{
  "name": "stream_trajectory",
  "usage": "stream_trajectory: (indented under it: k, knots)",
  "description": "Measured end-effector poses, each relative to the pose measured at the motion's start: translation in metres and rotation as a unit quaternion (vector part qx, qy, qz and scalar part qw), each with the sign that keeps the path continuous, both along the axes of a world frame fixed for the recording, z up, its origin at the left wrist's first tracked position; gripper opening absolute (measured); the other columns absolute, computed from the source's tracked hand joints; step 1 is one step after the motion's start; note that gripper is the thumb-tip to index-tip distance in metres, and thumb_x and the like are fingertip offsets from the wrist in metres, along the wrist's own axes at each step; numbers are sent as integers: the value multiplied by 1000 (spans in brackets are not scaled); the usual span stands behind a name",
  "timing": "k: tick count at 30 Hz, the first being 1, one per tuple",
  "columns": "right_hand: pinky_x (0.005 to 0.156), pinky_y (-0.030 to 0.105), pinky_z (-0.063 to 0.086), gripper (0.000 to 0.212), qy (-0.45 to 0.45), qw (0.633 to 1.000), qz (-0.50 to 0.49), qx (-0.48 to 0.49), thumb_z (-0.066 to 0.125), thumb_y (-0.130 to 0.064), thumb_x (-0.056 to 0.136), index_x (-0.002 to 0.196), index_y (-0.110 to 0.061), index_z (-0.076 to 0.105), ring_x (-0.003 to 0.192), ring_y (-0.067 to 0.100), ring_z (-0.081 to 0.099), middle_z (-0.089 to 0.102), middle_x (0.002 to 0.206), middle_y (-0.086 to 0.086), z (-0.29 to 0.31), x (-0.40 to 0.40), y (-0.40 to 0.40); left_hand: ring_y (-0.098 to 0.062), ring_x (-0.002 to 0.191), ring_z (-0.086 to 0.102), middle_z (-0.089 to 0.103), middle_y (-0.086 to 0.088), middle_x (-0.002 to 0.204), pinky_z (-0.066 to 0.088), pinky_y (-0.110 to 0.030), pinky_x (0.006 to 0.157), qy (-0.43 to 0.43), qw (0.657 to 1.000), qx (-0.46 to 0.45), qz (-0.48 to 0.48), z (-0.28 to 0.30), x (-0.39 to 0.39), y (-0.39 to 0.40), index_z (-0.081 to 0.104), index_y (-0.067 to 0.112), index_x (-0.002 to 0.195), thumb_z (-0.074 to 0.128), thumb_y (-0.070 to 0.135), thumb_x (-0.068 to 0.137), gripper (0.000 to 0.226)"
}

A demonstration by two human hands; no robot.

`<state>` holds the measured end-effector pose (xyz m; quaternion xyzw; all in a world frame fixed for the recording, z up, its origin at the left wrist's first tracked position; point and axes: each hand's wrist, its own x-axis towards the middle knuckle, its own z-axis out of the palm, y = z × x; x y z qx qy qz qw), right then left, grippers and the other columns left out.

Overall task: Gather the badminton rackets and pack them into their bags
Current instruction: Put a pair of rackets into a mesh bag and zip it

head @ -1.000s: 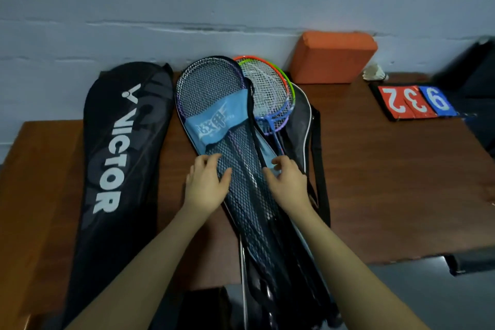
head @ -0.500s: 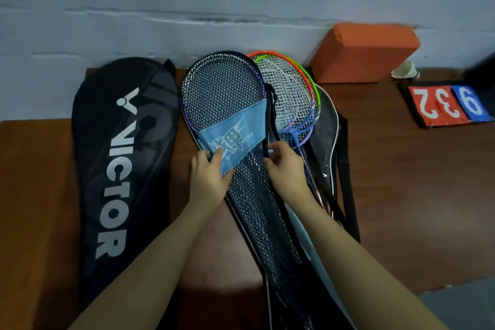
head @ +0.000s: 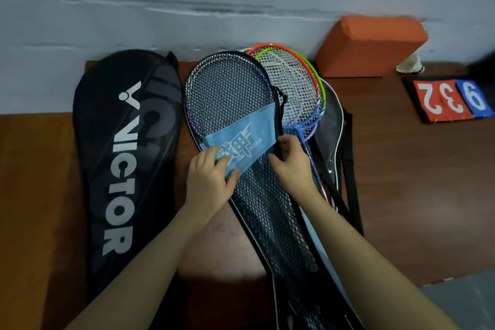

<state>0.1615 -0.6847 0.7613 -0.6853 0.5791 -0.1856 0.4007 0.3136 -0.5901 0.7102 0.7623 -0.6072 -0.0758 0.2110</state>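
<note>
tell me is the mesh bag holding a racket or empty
Holding one: a purple racket frame shows through the mesh bag.

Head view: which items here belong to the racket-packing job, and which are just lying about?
Part of the job:
mesh bag, with the left hand and right hand on it
loose rackets
clear bag under the rackets
Victor bag

Lying about:
orange block
shuttlecock
scoreboard

Mesh bag (head: 227, 99) flat beside colourful rackets (head: 292, 88)
</note>
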Motion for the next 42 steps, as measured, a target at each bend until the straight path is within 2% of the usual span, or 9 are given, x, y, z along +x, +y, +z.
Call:
stream_trajectory:
  k: [5,10,14,16,21,27,32,35,42]
  knots:
    - [57,9,40,33,-66,993,-96,22,63,-19,87,116,-8,50,73,9,53,54,86,-3,12,26,-34,-32,94,59,63,-11,100,27,-34,86,14,1000,-7,-12,28,11,-47,69,11,99,42,37,83,40]
    - [74,36,50,27,-83,986,-138,39,65,-23,86,105,-4,60,81,22,59,61,89,9,19,41,-66,-27,103,53,61,-5,108,25,-34,89,25,996,-63,-50,57,22,-99,65,15,110,50,27,90,27]
    - [61,32,41,21,-123,981,-147,44,67,-14,83,79,6,60,64,21,49,56,70,15,27,44,-80,-26,114,47,58,-5,118,22,-36,92,46,994,-74,-72,62,27,-137,62,18,117,56,21,90,28]
    - [60,28,41,10,-124,985,-120,28,70,-6,79,78,-3,61,63,18,49,55,66,7,35,41,-83,-28,121,43,54,-7,127,20,-36,93,53,993,-74,-81,65,31,-153,58,19,123,56,19,89,33]
    - [60,14,41,15,-132,991,-21,-22,74,-4,74,78,-14,63,63,5,51,57,69,-5,58,33,-82,-24,137,25,41,0,143,10,-36,101,49,987,-58,-141,79,47,-179,56,26,125,56,10,87,41]
    - [72,19,46,22,-147,989,-5,-24,69,-4,79,72,-24,63,72,2,56,63,75,-11,63,33,-86,-16,113,55,67,8,110,18,-35,94,80,976,-148,-140,82,66,-185,71,25,99,70,18,78,22]
    - [88,23,45,18,-107,991,19,-73,56,-11,90,103,-12,69,95,10,60,68,99,-4,62,41,-95,-13,99,60,71,9,96,18,-27,89,96,967,-193,-136,84,67,-185,73,23,91,73,25,74,18]
    - [90,21,43,22,-107,990,10,-93,57,-9,89,110,-11,67,98,10,59,67,107,-1,63,45,-106,-12,98,58,70,9,95,18,-25,90,102,966,-200,-132,89,68,-182,72,22,91,75,24,73,19]
    - [81,25,49,24,-172,983,66,-20,56,4,85,86,-19,63,83,13,64,68,84,2,72,56,-135,-11,99,52,66,11,104,20,-32,91,23,960,-194,-199,94,76,-179,57,31,120,59,31,83,37]
